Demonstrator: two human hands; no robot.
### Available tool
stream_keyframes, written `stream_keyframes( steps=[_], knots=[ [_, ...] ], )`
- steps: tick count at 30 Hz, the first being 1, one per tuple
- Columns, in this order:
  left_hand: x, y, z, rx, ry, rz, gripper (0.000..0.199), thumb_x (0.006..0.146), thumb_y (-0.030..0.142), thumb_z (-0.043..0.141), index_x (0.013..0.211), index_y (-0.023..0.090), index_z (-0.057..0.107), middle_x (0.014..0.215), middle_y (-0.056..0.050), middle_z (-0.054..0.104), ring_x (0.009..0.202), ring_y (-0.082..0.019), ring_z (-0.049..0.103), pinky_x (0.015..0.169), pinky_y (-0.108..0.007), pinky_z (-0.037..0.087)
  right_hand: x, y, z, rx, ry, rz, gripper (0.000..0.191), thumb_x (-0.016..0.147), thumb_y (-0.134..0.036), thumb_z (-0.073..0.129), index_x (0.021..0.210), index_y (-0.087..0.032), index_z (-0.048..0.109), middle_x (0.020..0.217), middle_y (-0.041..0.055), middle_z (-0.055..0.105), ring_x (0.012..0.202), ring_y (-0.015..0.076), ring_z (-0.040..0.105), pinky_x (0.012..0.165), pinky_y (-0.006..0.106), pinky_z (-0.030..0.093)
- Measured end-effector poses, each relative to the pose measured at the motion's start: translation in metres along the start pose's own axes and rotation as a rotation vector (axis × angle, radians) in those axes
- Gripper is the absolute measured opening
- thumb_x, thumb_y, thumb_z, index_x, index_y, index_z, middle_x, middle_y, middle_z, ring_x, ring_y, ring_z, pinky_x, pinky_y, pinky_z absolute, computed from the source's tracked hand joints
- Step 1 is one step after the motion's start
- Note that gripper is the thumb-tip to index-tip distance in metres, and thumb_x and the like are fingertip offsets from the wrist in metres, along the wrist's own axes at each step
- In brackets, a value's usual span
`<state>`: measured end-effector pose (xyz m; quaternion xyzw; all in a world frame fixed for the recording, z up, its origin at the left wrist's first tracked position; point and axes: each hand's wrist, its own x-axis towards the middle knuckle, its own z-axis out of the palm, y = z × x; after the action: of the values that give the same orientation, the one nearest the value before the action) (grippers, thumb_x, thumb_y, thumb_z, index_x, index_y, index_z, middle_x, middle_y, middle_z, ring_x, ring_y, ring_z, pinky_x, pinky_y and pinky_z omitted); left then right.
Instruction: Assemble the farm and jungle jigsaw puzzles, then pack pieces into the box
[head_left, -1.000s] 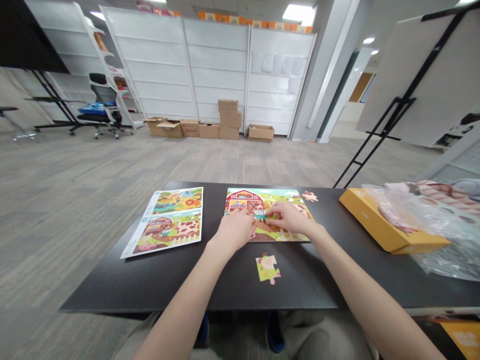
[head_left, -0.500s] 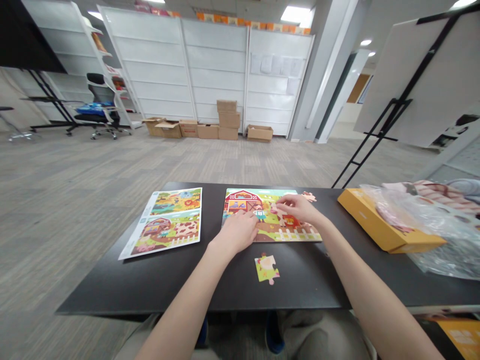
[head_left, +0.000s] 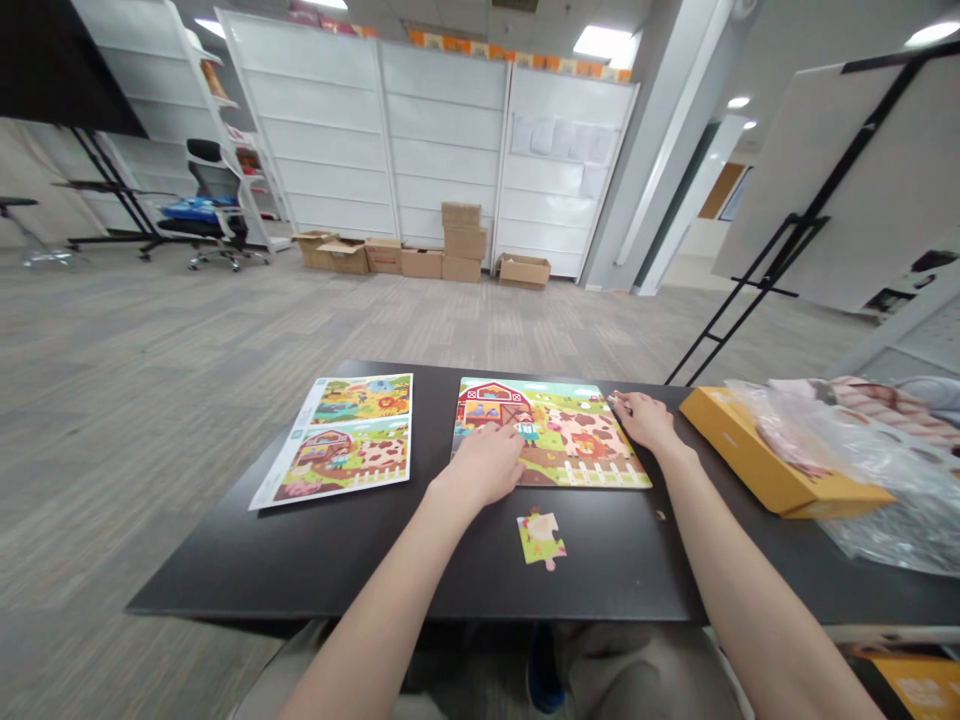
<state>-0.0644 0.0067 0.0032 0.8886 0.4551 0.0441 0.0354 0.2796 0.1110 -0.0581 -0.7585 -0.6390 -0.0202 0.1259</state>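
Puzzle (head_left: 556, 430) under your left hand (head_left: 487, 465), fingers loose and unclosed, and just left of your right hand (head_left: 645, 420); grip there, can't tell! Press lightly so it won't slide; loose piece (head_left: 540, 540) sits nearer you than both.

The tabletop (head_left: 615, 560) looked smooth and faintly glossy, the picture sheet (head_left: 343, 440) was printed paper, the jigsaw puzzle (head_left: 589, 430) smooth printed card. I saw matt carpet (head_left: 322, 330), dull cardboard cartons (head_left: 463, 243) and a crinkled, shiny plastic bag (head_left: 877, 530).
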Motion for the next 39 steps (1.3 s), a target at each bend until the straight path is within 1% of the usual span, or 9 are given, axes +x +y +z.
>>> stream_keyframes(
  steps=[3,7,10,16,21,25,28,33,39],
  knots=[
    [-0.001,0.0,-0.001,-0.005,-0.014,0.002,0.031,0.094,0.03,0.049,0.115,0.014,0.066,0.128,-0.014,0.066,0.115,-0.031,0.059,0.101,-0.042,0.048,0.003,0.002,-0.004,0.003,-0.028,0.009,0.046,0.096,-0.051,0.044,0.117,-0.018,0.067,0.125,0.0191,0.067,0.113,0.0372,0.062,0.091,0.05,0.048],
    [-0.001,0.0,-0.001,-0.014,0.0,0.007,0.031,0.094,0.029,0.049,0.114,0.013,0.066,0.127,-0.016,0.065,0.115,-0.032,0.06,0.101,-0.043,0.048,0.006,0.006,-0.008,0.041,0.003,0.007,0.036,0.09,-0.048,0.056,0.102,-0.018,0.07,0.114,0.0174,0.071,0.103,0.0334,0.066,0.083,0.042,0.05],
    [-0.001,0.0,0.0,-0.023,-0.005,0.004,0.03,0.094,0.029,0.051,0.114,0.014,0.066,0.127,-0.016,0.065,0.116,-0.032,0.059,0.101,-0.044,0.047,0.008,0.009,-0.009,0.157,0.025,0.012,0.038,0.081,-0.046,0.065,0.104,-0.016,0.068,0.107,0.017,0.073,0.096,0.0298,0.068,0.081,0.038,0.051],
    [0.001,0.0,0.001,-0.023,-0.014,-0.003,0.031,0.093,0.031,0.052,0.114,0.014,0.066,0.128,-0.016,0.065,0.116,-0.032,0.059,0.101,-0.044,0.048,0.011,0.014,-0.013,0.401,0.093,0.061,0.066,0.062,-0.039,0.079,0.12,-0.015,0.06,0.102,0.0129,0.074,0.09,0.0271,0.07,0.077,0.037,0.053],
    [0.0,-0.001,0.001,-0.017,0.0,0.001,0.033,0.093,0.031,0.05,0.115,0.012,0.066,0.127,-0.016,0.065,0.114,-0.033,0.06,0.1,-0.045,0.048,0.01,0.016,-0.019,0.601,0.099,0.096,0.047,0.068,-0.042,0.073,0.105,-0.015,0.067,0.102,0.0157,0.075,0.083,0.0263,0.07,0.072,0.038,0.055],
    [0.0,-0.001,0.001,-0.009,0.0,0.001,0.031,0.093,0.03,0.05,0.115,0.015,0.066,0.126,-0.014,0.066,0.114,-0.031,0.06,0.101,-0.043,0.048,0.003,0.005,-0.032,0.917,0.026,0.047,0.056,0.067,-0.056,0.075,0.105,-0.015,0.066,0.103,0.0162,0.076,0.078,0.023,0.07,0.064,0.033,0.055],
    [0.0,-0.001,0.001,-0.01,0.002,0.0,0.031,0.093,0.031,0.052,0.115,0.015,0.066,0.125,-0.014,0.066,0.114,-0.031,0.06,0.1,-0.042,0.048,-0.005,-0.009,-0.044,1.018,-0.093,-0.032,0.066,0.066,-0.061,0.078,0.114,-0.018,0.064,0.102,0.0133,0.077,0.078,0.0213,0.071,0.064,0.031,0.055],
    [0.001,0.0,0.002,-0.012,0.006,-0.002,0.03,0.092,0.031,0.052,0.113,0.015,0.067,0.126,-0.015,0.066,0.114,-0.032,0.061,0.099,-0.044,0.049,-0.018,-0.027,-0.06,1.037,-0.327,-0.141,0.057,0.071,-0.059,0.078,0.11,-0.02,0.066,0.102,0.0117,0.077,0.079,0.0206,0.071,0.067,0.03,0.055],
    [0.003,-0.001,0.003,-0.006,0.007,-0.004,0.03,0.093,0.031,0.052,0.113,0.015,0.067,0.125,-0.015,0.066,0.113,-0.032,0.061,0.099,-0.043,0.049,-0.027,-0.031,-0.07,0.928,-0.509,-0.225,0.049,0.069,-0.051,0.083,0.101,-0.018,0.066,0.091,0.0063,0.072,0.076,0.0179,0.066,0.06,0.026,0.052]
  ],
)
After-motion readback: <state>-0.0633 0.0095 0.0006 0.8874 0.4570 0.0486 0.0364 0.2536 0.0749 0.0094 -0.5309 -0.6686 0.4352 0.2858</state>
